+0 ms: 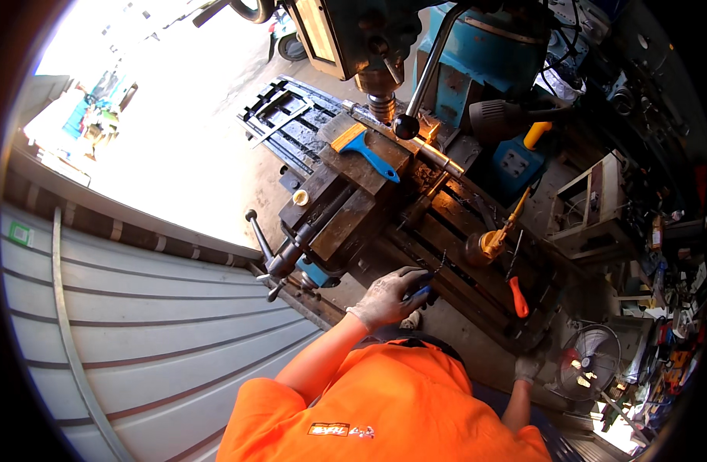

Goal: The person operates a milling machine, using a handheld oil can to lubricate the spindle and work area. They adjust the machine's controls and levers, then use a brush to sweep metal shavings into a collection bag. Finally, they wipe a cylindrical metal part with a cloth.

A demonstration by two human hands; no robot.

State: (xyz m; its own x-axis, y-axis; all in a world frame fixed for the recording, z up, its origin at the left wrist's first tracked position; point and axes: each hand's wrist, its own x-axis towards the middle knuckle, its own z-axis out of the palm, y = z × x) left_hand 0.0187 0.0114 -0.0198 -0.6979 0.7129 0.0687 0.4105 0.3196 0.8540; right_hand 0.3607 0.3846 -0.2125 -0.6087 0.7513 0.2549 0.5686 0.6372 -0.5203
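My left hand [390,297], in a pale glove with dark fingers, is curled at the near edge of the machine table [477,286]. Something dark blue shows at its fingertips, too small to name. Beyond them, a thin dark twisted piece [443,260] stands out over the table. My right hand [528,366], also gloved, is low beside the table's right end, its fingers hard to see. A blue-handled paintbrush [371,155] lies across the machine vise [352,223]. Right of my left hand, a red-orange handle [517,297] and an oil can with a yellow spout [490,245] rest on the table.
A drilling or milling head with a spindle [381,104] and a ball-ended lever [407,126] hangs over the vise. The vise crank [263,240] sticks out leftward. A fan [589,360] stands at right, near cluttered shelves. Corrugated metal wall [176,331] runs at left.
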